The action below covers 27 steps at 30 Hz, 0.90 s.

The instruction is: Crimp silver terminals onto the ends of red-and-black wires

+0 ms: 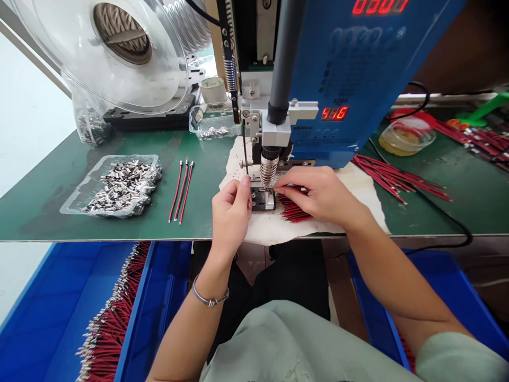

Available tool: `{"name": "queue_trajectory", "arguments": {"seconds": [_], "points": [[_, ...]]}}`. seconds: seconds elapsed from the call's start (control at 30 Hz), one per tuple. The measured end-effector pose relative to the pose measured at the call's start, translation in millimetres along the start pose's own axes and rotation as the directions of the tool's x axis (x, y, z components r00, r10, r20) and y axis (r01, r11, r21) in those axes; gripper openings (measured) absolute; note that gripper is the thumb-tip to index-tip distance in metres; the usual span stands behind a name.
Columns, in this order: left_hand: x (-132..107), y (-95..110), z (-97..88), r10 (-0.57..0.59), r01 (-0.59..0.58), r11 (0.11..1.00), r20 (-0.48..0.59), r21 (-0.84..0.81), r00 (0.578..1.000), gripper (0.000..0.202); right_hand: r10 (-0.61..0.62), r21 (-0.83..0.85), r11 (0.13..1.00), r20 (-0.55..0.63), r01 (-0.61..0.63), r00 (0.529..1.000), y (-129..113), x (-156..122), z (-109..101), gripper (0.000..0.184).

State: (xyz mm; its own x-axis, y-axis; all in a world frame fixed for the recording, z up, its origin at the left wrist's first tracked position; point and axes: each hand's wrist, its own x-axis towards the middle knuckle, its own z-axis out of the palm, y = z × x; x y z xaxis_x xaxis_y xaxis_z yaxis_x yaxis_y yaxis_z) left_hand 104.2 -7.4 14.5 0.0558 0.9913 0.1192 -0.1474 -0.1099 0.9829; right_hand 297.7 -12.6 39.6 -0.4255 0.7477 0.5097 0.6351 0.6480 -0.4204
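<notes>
My left hand (pixel 233 212) is closed, thumb against the curled index finger, at the left side of a small metal fixture (pixel 260 200). What it pinches there is too small to make out. From the right, my right hand (pixel 324 195) pinches with thumb and index finger at the fixture's far right edge; its fingers hide what they hold. The spring-wrapped tip of a soldering iron (pixel 269 168) points down onto the fixture, between my hands. Under my right hand lies a bundle of red and black wires (pixel 293 210) on a white cloth (pixel 262 233).
A clear tray of metal connectors (pixel 123 183) and three wires with connectors (pixel 184 192) lie left. The blue soldering machine (pixel 330 79) rises behind. More red wires (pixel 397 178) lie right. Blue bins (pixel 163 313) stand below the table edge, one holding finished-looking wires (pixel 115 318).
</notes>
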Motion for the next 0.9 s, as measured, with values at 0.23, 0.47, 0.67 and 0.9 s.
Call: {"name": "queue_trajectory", "arguments": {"seconds": [0.23,0.47,0.67,0.9], "points": [[-0.5,-0.9,-0.5,0.009,-0.009,1.0,-0.005,0.001,1.0,0.045,-0.024,-0.015,1.0,-0.017,0.024,1.0,1.8,-0.3,0.5,0.014],[-0.2,-2.5,-1.4,0.013,-0.013,1.0,-0.003,0.02,1.0,0.045,-0.029,-0.015,0.999,-0.016,0.029,0.999,1.5,-0.1,0.8,0.014],[0.1,-3.5,-2.0,0.017,-0.017,1.0,-0.002,0.02,1.0,0.044,-0.023,-0.022,1.0,-0.013,0.022,1.0,2.8,-1.2,1.1,0.014],[-1.6,-2.4,-1.6,0.024,-0.024,0.999,-0.009,0.022,1.0,0.045,-0.008,-0.019,1.0,-0.012,0.007,1.0,1.8,-1.0,1.4,0.014]]}}
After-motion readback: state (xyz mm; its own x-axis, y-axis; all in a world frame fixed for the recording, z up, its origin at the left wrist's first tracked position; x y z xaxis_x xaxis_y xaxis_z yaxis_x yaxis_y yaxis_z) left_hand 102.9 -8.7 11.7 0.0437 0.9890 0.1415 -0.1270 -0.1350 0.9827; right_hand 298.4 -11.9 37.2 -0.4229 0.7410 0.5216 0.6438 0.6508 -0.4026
